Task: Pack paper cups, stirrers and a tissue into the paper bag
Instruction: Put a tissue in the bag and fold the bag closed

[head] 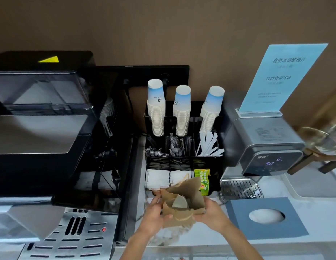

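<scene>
A brown paper bag is held at the counter's near edge, just in front of a black organizer. The bag is creased and partly opened; its mouth is tilted upward, and a pale rounded shape, whose identity cannot be told, is seen inside it. Two twisted paper handles are visible, one at the back edge and one at the front.

The bag is gripped by both hands. The left hand is closed on its left side, with the thumb laid across the front panel. The right hand is closed on its right side. The hands are kept apart by the bag between them.

Three stacks of paper cups are stood upside down in the organizer's back row; the cups are white with a blue band. White stirrers are leaned in the compartment below the right stack; their number cannot be counted. Two piles of white sachets are laid in the front row, and a green box is stood at their right, partly hidden by the bag.

One grey tissue box with an oval opening is placed on the counter to the right of the right hand. A dispenser with a lit display is set behind it, and a blue sign is propped on top. One coffee machine is placed at the left.
</scene>
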A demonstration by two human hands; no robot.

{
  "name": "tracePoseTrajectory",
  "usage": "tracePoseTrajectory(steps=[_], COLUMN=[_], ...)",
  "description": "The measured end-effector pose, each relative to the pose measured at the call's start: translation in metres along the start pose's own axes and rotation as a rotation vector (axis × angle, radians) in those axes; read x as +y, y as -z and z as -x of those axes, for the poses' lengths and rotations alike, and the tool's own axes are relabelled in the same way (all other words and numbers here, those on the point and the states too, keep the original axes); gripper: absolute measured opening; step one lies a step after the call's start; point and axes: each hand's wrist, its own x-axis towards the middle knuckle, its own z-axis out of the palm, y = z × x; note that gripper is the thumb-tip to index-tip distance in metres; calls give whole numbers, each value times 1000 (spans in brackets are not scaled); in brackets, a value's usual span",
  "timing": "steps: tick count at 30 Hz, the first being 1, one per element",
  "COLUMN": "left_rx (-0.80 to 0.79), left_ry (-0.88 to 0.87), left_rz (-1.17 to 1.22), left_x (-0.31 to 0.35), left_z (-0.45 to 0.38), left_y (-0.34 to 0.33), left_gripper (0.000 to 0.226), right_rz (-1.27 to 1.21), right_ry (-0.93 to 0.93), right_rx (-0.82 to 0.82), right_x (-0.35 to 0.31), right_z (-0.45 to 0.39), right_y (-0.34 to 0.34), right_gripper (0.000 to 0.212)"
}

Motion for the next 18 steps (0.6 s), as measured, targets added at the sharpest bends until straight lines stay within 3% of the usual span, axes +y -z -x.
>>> tracePoseTrajectory(steps=[2,6,10,13,15,18], left_rx=[-13,45,40,102,139,218], left_ry=[-24,-8,-19,-54,-98,-99], left_rz=[-62,-92,170,118,61,117], left_x=[2,6,8,9,13,23], left_z=[-1,-2,0,-2,-1,3], left_y=[-4,-7,-1,4,8,19], left_gripper=[41,41,40,32,27,13], right_rz=[16,13,132,-11,-170,-261], right_ry=[-86,-119,64,157,125,78], right_rx=[-36,-67,-46,-16,-1,12], right_x=[9,24,23,18,7,-5], right_z=[-4,-12,-9,-6,-1,4], right_y=[-9,-23,-15,-6,1,8], right_gripper=[32,46,18,21,28,21])
